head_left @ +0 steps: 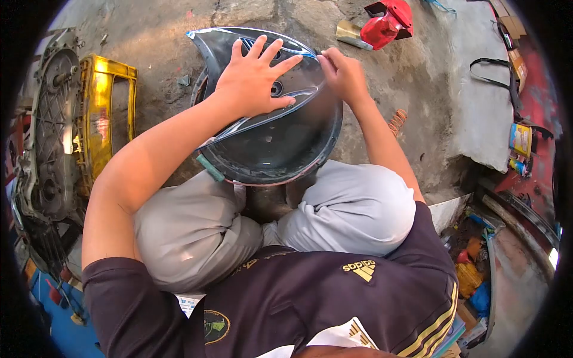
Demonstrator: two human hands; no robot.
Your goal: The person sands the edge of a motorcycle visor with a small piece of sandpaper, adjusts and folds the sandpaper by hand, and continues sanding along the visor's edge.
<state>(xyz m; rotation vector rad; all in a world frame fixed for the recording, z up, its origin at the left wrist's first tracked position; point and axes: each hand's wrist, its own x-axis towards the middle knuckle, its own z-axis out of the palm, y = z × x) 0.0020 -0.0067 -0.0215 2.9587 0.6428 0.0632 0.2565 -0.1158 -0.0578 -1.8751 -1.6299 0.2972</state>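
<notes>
A dark, glossy motorcycle body panel [276,122] with blue and white stripes along its edges lies across a round black basin [262,156]. My left hand [253,80] presses flat on the panel, its fingers spread wide. At the panel's right edge my right hand [345,76] is closed, thumb and fingers pinching the rim. Its curled fingertips are partly hidden. A small green piece [210,168] sits against the basin's lower left rim. The basin stands between my knees, its far side covered by the panel.
To the left stand a yellow plastic crate [98,113] and a large grey metal casing [54,131]. A red part [388,25] lies at the top right. A rusty coil spring [397,121] rests on the concrete floor [412,77]. Clutter fills a container [490,268] at lower right.
</notes>
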